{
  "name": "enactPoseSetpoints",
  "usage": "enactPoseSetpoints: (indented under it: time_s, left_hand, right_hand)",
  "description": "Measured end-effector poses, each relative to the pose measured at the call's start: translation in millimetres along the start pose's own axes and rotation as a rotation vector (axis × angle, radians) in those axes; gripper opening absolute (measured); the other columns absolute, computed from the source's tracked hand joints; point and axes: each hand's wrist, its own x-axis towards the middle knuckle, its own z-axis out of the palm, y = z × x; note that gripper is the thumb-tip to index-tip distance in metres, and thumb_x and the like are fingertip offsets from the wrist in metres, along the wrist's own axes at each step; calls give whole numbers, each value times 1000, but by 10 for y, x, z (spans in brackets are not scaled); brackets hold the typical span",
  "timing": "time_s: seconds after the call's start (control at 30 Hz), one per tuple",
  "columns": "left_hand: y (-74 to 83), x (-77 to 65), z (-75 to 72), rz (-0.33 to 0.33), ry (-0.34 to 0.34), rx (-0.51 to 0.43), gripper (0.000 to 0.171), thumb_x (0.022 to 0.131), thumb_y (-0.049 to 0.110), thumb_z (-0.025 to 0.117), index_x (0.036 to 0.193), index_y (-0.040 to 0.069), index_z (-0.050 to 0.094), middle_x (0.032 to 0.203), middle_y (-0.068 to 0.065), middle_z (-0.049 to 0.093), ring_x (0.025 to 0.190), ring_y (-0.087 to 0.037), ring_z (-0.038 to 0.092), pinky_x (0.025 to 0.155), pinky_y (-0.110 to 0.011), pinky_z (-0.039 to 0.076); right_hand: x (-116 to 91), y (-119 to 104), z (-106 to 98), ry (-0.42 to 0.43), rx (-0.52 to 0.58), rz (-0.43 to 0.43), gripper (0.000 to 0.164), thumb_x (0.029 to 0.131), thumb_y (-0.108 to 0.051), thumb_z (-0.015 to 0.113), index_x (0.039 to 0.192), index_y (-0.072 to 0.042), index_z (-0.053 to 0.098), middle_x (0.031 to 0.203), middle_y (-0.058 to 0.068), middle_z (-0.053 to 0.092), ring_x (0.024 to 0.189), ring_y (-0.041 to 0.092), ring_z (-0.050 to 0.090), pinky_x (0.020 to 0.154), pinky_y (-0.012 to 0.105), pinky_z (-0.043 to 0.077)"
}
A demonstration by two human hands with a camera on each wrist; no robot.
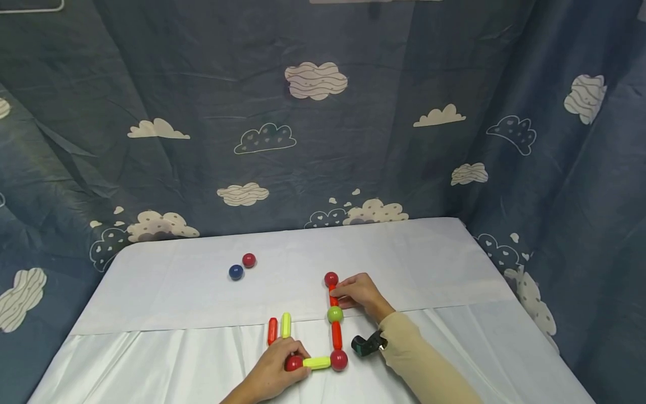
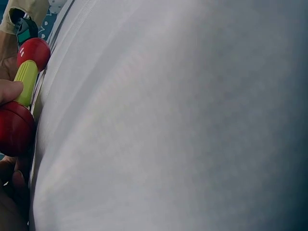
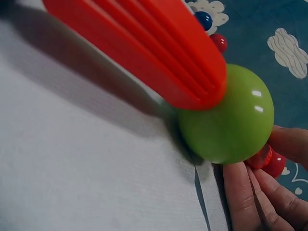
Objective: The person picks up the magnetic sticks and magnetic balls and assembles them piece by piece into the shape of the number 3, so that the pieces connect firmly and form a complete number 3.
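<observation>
Balls and ribbed rods are joined into an L on the white-covered table. My left hand [image 1: 270, 370] holds the red ball [image 1: 294, 363] at the L's left end, its thumb on the yellow-green rod [image 1: 317, 363]. That rod runs to a red corner ball [image 1: 338, 360]. From the corner, a red rod [image 1: 336, 335] leads up to a green ball [image 1: 335, 314], large in the right wrist view [image 3: 231, 115]. Beyond it, my right hand [image 1: 359, 293] pinches a second red rod [image 1: 333, 301], partly hidden by the fingers. A red ball [image 1: 331, 279] tops this rod.
Just beyond my left hand lie a red rod [image 1: 272, 330] and a yellow-green rod [image 1: 286, 324], their near ends by the hand. Farther back on the table [image 1: 414, 258] are a blue ball [image 1: 235, 272] and a red ball [image 1: 249, 260]. A cloud-patterned curtain [image 1: 353, 146] hangs behind.
</observation>
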Motion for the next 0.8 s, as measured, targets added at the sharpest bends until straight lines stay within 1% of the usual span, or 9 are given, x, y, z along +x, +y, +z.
enactPoseSetpoints:
  time_s: [0.2, 0.43, 0.53, 0.7, 0.8]
  left_hand:
    - [8, -1, 1, -18, -3, 3, 17, 84, 35, 72, 92, 25, 62, 90, 13, 53, 83, -4, 45, 66, -22, 41]
    - [41, -6, -48, -40, -31, 14, 20, 84, 38, 72, 94, 25, 63, 93, 12, 54, 85, -6, 46, 68, -23, 42]
    - [53, -7, -79, -40, -42, 2, 23, 84, 39, 73, 98, 24, 63, 91, 11, 54, 82, -5, 47, 66, -22, 41]
    - [71, 0, -153, 5, -17, -47, 26, 84, 33, 74, 101, 16, 65, 84, 8, 56, 71, -3, 50, 61, -21, 42]
    - [88, -1, -201, 37, 6, -49, 24, 86, 30, 72, 102, 13, 65, 85, 7, 58, 71, -2, 51, 62, -21, 44]
  right_hand:
    - [7, 21, -10, -18, 20, 8, 21, 77, -8, 80, 91, 2, 69, 76, 9, 70, 58, 15, 67, 56, 27, 54]
    - [-9, 4, -10, -25, 38, 6, 21, 77, -8, 80, 92, 2, 70, 76, 9, 70, 59, 16, 68, 56, 27, 54]
    - [-12, 5, -8, -27, 43, 11, 22, 77, -8, 80, 93, 2, 70, 76, 10, 70, 59, 17, 68, 56, 27, 54]
    - [-16, 9, -9, -29, 46, 10, 24, 76, -7, 80, 94, 3, 68, 77, 10, 70, 62, 17, 68, 57, 27, 54]
    - [-14, 13, -16, -25, 38, 9, 24, 76, -7, 80, 94, 3, 68, 77, 10, 70, 61, 17, 68, 57, 27, 54]
